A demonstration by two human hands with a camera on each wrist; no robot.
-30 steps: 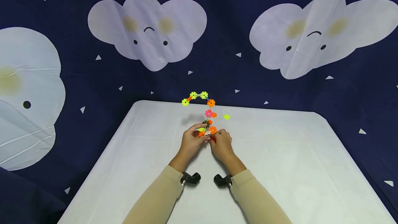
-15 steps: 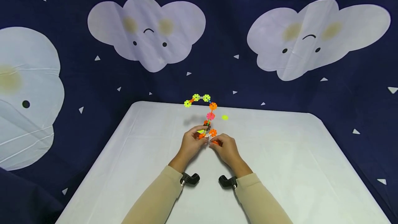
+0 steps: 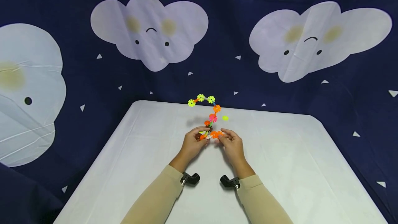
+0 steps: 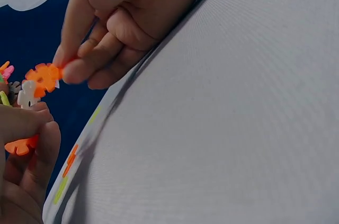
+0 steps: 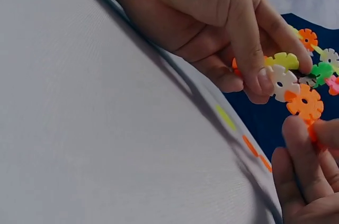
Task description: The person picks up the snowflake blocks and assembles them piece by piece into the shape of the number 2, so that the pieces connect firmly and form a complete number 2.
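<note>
A curved chain of snowflake discs runs up from my hands in the head view, with yellow-green discs (image 3: 200, 98) at its far end and a pink disc (image 3: 212, 118) lower down. My left hand (image 3: 192, 143) grips the chain's near end between thumb and fingers, by a white disc (image 5: 283, 82). Joined to that white disc is an orange disc (image 5: 304, 102). My right hand (image 3: 232, 147) pinches another orange disc (image 5: 312, 131) at its edge, touching the first orange one. Fingers partly cover the discs near the left palm.
Loose discs lie on the white table (image 3: 280, 155) beyond the hands, among them a yellow-green one (image 3: 225, 118) and an orange one (image 5: 250, 145). A dark blue cloth with clouds (image 3: 149, 32) hangs behind the table.
My right hand has shifted right and turned, bringing its orange disc up beside the chain's orange disc. The chain's far end has swung slightly right; my left hand keeps its hold.
</note>
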